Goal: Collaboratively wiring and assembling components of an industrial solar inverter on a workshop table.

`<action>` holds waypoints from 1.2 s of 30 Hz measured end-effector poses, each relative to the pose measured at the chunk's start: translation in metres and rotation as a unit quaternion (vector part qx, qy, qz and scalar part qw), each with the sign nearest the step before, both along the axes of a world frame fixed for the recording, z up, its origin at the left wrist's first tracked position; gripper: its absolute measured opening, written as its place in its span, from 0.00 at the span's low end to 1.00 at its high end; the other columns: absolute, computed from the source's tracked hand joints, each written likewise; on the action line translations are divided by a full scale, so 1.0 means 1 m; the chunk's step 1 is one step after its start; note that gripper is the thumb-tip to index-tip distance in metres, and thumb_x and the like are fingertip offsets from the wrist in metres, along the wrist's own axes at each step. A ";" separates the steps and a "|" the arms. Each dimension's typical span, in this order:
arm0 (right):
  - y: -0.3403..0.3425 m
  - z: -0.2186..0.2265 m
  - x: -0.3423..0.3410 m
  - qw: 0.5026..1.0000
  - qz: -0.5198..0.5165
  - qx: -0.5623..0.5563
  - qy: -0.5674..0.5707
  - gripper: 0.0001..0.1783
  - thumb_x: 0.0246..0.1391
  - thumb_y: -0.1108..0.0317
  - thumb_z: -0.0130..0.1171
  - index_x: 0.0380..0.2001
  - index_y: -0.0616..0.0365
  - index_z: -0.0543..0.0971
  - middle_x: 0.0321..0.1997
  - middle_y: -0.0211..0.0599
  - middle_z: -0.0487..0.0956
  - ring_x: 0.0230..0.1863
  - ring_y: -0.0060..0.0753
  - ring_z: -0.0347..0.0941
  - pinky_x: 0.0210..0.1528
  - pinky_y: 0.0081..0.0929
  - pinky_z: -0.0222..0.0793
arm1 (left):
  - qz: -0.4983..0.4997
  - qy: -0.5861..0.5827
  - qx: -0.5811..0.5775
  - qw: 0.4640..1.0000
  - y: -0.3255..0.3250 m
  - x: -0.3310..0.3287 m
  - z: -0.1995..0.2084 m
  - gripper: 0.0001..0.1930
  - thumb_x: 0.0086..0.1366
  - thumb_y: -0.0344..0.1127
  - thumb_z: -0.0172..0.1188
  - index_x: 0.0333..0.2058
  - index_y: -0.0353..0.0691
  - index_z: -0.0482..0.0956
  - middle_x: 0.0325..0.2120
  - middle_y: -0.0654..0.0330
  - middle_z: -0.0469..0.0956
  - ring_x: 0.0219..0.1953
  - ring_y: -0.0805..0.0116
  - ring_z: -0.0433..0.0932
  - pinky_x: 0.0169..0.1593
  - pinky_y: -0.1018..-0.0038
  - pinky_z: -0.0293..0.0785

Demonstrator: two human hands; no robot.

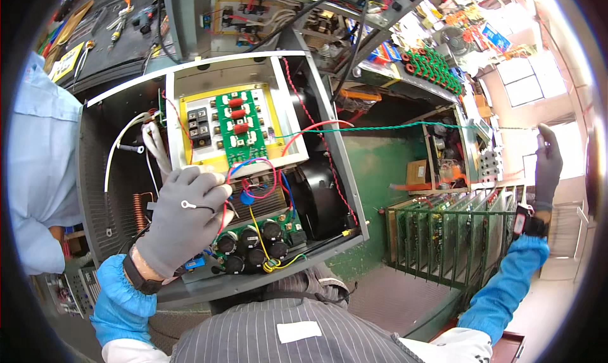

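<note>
An open grey metal chassis [362, 227] stands before me. Inside it, a green circuit board [235, 149] with red parts sits on a yellow-edged plate. My left hand [183, 217], in a grey glove, has its fingers curled by the board's near end, among thin red and blue wires [258, 184]; what they grip is hidden. A lug-ended lead [190, 205] lies across this hand's back. My right hand [548, 163], also gloved, is raised far right with fingers closed. From the board, a twisted green wire [392, 128] stretches taut towards it.
Black capacitors [256, 256] sit at the chassis's near side, black round housings [322, 198] at its right. A green rack of boards [443, 233] stands to the right. Another person's blue sleeve [47, 154] is close at left. Benches with parts and green coils [434, 72] lie beyond.
</note>
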State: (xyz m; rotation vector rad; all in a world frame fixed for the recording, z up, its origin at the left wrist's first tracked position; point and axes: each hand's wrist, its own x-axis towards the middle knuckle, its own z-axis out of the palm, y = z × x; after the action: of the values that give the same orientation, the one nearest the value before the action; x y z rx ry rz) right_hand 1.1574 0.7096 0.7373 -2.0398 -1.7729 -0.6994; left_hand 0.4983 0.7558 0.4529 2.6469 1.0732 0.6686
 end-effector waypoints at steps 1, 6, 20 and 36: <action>0.003 0.004 0.010 0.998 0.040 0.010 -0.049 0.16 0.71 0.68 0.53 0.58 0.56 0.80 0.46 0.29 0.83 0.39 0.20 0.73 0.45 0.26 0.72 | -0.004 -0.003 0.002 1.000 0.000 0.000 -0.001 0.20 0.48 0.36 0.74 0.42 0.43 0.81 0.41 0.61 0.78 0.45 0.57 0.77 0.51 0.59 0.73; -0.007 0.039 0.036 0.997 -0.039 0.052 0.030 0.19 0.71 0.66 0.53 0.60 0.59 0.78 0.49 0.39 0.82 0.41 0.22 0.75 0.46 0.25 0.73 | 0.004 0.005 0.002 1.000 -0.004 -0.001 -0.003 0.19 0.51 0.35 0.72 0.42 0.42 0.81 0.41 0.60 0.78 0.45 0.57 0.77 0.50 0.58 0.74; 0.019 0.005 -0.213 0.898 0.320 0.087 0.288 0.28 0.73 0.65 0.47 0.72 0.66 0.64 0.38 0.32 0.73 0.38 0.22 0.71 0.38 0.27 0.72 | 0.129 0.087 -0.034 0.987 -0.033 -0.020 0.058 0.24 0.57 0.26 0.62 0.54 0.36 0.76 0.52 0.48 0.77 0.51 0.44 0.79 0.54 0.55 0.77; -0.035 -0.319 -0.144 0.773 0.574 -0.189 0.194 0.36 0.53 0.68 0.64 0.65 0.61 0.67 0.70 0.54 0.66 0.63 0.58 0.72 0.63 0.47 0.71 | 0.198 -0.065 -0.020 0.978 -0.146 0.292 0.035 0.30 0.61 0.35 0.68 0.60 0.31 0.72 0.57 0.40 0.74 0.61 0.38 0.71 0.65 0.52 0.68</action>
State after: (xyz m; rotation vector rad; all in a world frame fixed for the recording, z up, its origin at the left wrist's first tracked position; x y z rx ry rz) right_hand 1.0131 0.6747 0.4185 -0.7514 -2.4619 0.4520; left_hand 0.7901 0.6102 0.4879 2.3336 1.5710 0.8684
